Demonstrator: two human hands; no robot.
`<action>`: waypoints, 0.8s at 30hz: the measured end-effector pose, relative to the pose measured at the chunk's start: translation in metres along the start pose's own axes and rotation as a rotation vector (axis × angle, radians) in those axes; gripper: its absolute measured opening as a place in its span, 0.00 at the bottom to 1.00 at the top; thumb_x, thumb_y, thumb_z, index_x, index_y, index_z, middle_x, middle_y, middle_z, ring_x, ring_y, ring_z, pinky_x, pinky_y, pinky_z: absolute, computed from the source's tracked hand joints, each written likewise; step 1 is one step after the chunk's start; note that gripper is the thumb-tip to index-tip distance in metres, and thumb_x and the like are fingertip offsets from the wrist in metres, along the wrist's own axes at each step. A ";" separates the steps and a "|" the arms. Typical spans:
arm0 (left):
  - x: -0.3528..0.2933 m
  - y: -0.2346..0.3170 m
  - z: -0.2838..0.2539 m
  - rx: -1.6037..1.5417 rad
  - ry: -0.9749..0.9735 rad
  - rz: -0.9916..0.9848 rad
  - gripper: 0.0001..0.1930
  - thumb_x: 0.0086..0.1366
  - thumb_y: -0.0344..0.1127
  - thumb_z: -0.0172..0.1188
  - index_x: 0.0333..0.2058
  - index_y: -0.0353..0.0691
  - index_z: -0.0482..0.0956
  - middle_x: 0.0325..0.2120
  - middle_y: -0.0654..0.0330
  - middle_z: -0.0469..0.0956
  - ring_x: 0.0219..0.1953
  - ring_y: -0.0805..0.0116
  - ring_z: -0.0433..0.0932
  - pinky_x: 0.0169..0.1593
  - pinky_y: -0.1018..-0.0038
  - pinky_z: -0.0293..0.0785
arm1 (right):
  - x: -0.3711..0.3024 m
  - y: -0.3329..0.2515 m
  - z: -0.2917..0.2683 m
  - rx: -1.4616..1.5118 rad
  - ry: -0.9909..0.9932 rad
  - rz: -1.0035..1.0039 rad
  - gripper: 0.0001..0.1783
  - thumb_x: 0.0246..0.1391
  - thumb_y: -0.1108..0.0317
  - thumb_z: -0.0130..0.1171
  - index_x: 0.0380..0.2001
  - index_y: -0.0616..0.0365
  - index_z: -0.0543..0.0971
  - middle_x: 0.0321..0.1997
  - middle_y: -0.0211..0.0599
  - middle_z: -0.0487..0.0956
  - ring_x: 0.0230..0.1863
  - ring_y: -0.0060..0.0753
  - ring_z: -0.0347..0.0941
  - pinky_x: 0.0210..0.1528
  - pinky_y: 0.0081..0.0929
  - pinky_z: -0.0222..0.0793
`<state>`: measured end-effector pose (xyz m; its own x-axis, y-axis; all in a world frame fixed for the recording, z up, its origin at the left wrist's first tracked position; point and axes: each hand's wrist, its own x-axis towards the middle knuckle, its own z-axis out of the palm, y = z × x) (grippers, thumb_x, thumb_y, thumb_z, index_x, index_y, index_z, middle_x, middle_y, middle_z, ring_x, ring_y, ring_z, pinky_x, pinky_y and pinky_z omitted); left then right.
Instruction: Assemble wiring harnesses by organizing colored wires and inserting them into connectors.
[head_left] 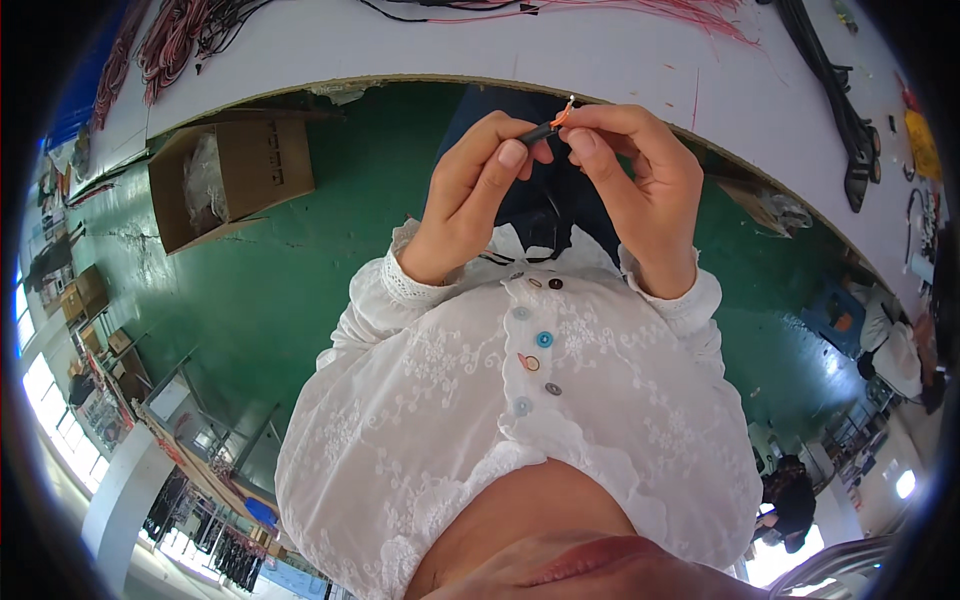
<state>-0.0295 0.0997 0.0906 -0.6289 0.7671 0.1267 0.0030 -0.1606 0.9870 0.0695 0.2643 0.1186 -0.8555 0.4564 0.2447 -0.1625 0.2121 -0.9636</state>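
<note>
Both hands, left hand [475, 190] and right hand [640, 185], are being pinched onto a short black sleeve [540, 131] tipped with orange wire [563, 116], steadying it near the white bench [500, 50].

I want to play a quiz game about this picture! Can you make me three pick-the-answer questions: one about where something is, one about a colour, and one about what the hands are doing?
1. Where does the open cardboard box stand?
A. on the green floor
B. on the white table
C. in a hand

2. What colour is the floor?
A. red
B. green
C. yellow

3. How do the hands hold the small black tube with the orange wire?
A. only the left hand grips it
B. both hands pinch it between fingertips
C. it lies untouched on the table

Answers:
1. A, the box sits on the floor beside the white table.
2. B, the floor around the box is plainly green.
3. B, the left hand and the right hand meet at the tube, fingertips on it.
</note>
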 end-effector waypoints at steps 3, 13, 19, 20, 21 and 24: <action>0.000 0.001 0.001 -0.118 0.016 -0.065 0.14 0.79 0.36 0.47 0.49 0.31 0.77 0.39 0.63 0.78 0.36 0.76 0.69 0.41 0.79 0.68 | -0.003 -0.003 -0.003 -0.001 -0.054 0.072 0.09 0.67 0.74 0.60 0.47 0.66 0.81 0.46 0.37 0.82 0.44 0.23 0.79 0.49 0.20 0.75; 0.000 0.004 0.002 -0.133 -0.080 -0.133 0.13 0.79 0.35 0.50 0.49 0.32 0.77 0.36 0.64 0.79 0.35 0.78 0.69 0.41 0.80 0.68 | 0.006 -0.002 -0.011 0.136 -0.207 0.213 0.07 0.67 0.73 0.61 0.45 0.65 0.80 0.44 0.34 0.81 0.45 0.21 0.77 0.51 0.20 0.72; 0.002 0.007 0.012 0.153 0.031 -0.029 0.08 0.74 0.30 0.59 0.47 0.33 0.82 0.33 0.63 0.83 0.29 0.78 0.73 0.32 0.80 0.69 | -0.007 0.001 0.004 0.313 0.032 0.151 0.06 0.69 0.70 0.58 0.42 0.62 0.78 0.41 0.31 0.79 0.39 0.17 0.72 0.44 0.18 0.69; 0.001 0.005 0.012 0.175 0.000 -0.019 0.09 0.76 0.31 0.56 0.47 0.32 0.80 0.34 0.63 0.81 0.30 0.79 0.72 0.34 0.81 0.69 | -0.007 0.001 0.004 0.352 0.064 0.146 0.07 0.69 0.69 0.58 0.42 0.62 0.78 0.41 0.30 0.79 0.38 0.17 0.71 0.43 0.18 0.68; 0.001 0.004 0.012 0.197 -0.030 -0.008 0.10 0.77 0.32 0.52 0.47 0.31 0.79 0.36 0.63 0.80 0.32 0.80 0.71 0.36 0.82 0.68 | -0.007 0.001 0.005 0.390 0.097 0.141 0.07 0.69 0.68 0.58 0.41 0.61 0.79 0.40 0.30 0.79 0.37 0.17 0.70 0.41 0.19 0.67; 0.002 0.000 0.014 0.119 0.016 0.017 0.08 0.75 0.31 0.58 0.44 0.32 0.81 0.33 0.61 0.82 0.29 0.76 0.74 0.33 0.81 0.70 | -0.007 -0.003 0.007 0.492 0.114 0.205 0.07 0.69 0.67 0.57 0.41 0.60 0.79 0.40 0.30 0.79 0.36 0.18 0.70 0.40 0.20 0.66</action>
<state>-0.0198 0.1104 0.0920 -0.6399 0.7551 0.1426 0.1051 -0.0978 0.9896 0.0729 0.2543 0.1188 -0.8393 0.5429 0.0304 -0.2326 -0.3079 -0.9226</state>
